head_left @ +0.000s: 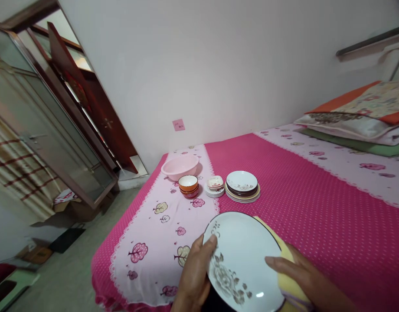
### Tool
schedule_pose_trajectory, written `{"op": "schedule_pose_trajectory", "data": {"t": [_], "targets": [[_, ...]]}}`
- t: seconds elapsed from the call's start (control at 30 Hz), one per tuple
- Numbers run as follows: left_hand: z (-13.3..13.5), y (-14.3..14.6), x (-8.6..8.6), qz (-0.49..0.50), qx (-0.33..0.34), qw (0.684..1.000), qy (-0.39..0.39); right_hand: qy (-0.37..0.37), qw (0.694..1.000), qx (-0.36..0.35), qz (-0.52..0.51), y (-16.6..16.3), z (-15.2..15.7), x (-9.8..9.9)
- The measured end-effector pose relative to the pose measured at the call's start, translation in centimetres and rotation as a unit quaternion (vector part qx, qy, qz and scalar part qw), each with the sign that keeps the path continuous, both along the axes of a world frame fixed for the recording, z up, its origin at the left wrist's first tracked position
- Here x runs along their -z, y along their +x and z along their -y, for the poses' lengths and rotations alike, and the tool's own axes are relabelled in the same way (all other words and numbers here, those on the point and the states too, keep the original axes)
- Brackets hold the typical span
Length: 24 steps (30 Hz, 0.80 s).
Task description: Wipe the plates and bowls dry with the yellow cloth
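Observation:
A white plate (241, 255) with a dark rim and a grey-brown flower print is held up, tilted toward me, over the near part of the bed. Its left edge is gripped by my left hand (196, 268), thumb on the face and fingers behind. At the right edge, my right hand (300, 271) presses a yellow cloth (289, 284) against the plate, its thumb lying on the face. The fingers behind the plate are hidden. Beyond it stands a stack of plates (242, 181), the top one with a similar flower print.
Left of the plate stack are small plates (214, 193) topped by small square dishes (215, 182), stacked bowls (188, 184) and a pink basin (180, 167). All rest on a pink patterned bedspread (284, 182). Folded bedding (358, 117) lies far right; a glass door (56, 112) stands left.

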State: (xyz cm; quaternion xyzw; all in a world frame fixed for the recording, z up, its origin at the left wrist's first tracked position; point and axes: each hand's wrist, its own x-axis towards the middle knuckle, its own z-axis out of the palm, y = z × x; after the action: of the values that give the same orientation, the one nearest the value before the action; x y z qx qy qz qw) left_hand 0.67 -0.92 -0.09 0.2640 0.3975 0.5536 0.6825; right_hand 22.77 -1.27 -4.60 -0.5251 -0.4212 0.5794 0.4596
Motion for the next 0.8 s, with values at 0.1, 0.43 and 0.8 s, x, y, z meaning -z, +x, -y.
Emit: {"op": "schedule_pose_trajectory", "data": {"t": [0.1, 0.43, 0.8], "targets": [[0.2, 0.7, 0.1, -0.007, -0.005, 1.0, -0.025, 0.003, 0.999, 0.008, 0.033, 0.8, 0.3, -1.1], [-0.1, 2.8, 2.6, 0.163, -0.047, 0.982, -0.08, -0.021, 0.999, -0.032, -0.032, -0.9, 0.7, -3.8], [-0.6, 2.3, 2.3, 0.255, 0.022, 0.964, -0.076, -0.029, 0.998, 0.022, 0.051, -0.1, 0.6, -2.7]]}}
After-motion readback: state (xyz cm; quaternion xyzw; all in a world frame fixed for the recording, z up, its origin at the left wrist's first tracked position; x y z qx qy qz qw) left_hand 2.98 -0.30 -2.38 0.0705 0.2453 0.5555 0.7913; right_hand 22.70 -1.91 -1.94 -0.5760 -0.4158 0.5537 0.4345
